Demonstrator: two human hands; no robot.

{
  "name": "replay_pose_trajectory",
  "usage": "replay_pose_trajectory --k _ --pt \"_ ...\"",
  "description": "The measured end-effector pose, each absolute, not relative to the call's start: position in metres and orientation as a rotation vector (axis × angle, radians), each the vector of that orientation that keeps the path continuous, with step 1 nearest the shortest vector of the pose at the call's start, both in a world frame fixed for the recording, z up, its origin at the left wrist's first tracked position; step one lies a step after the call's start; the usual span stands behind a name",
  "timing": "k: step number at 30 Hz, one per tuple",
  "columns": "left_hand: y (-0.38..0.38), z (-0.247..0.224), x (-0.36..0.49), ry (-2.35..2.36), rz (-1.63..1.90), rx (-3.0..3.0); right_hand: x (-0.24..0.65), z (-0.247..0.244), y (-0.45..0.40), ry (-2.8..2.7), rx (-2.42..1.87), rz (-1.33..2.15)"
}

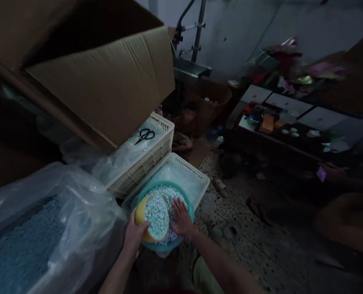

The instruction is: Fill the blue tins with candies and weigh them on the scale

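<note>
My left hand (136,233) grips a yellow bowl (140,211) by its left side, thumb over the rim. Small pale blue and white bead-like pieces (156,218) fill the bowl, which tilts over a teal basin (190,203). More of these pieces lie in the basin, some bluish-purple near the front. My right hand (181,218) rests flat on the pieces at the basin's right side, fingers stretched out and holding nothing. The basin stands at the near end of a white plastic crate (196,176).
Behind stands a second crate (141,168) with black scissors (145,135) on clear plastic. A large cardboard box (117,85) overhangs it. At left, a clear plastic bag (86,212) holds blue pieces. A cluttered table (292,112) and another person's arm (350,220) are at right.
</note>
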State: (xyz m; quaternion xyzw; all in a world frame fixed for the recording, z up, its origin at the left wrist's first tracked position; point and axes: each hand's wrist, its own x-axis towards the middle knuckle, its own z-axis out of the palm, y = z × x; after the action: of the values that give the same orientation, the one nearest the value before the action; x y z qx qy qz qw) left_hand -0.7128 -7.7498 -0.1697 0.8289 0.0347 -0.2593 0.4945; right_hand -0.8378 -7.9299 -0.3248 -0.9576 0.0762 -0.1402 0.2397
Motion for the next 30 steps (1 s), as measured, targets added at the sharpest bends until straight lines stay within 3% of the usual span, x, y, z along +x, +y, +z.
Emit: replay_pose_trajectory --k 8,30 --pt "-7.775 -0.149 -0.727 -0.137 -0.582 2.466 -0.829 -0.337 -7.923 0.316 -2.659 -0.375" --pt "-7.784 -0.147 -0.724 -0.643 -0.281 2.599 -0.816 -0.311 -7.923 0.408 -2.496 -0.387"
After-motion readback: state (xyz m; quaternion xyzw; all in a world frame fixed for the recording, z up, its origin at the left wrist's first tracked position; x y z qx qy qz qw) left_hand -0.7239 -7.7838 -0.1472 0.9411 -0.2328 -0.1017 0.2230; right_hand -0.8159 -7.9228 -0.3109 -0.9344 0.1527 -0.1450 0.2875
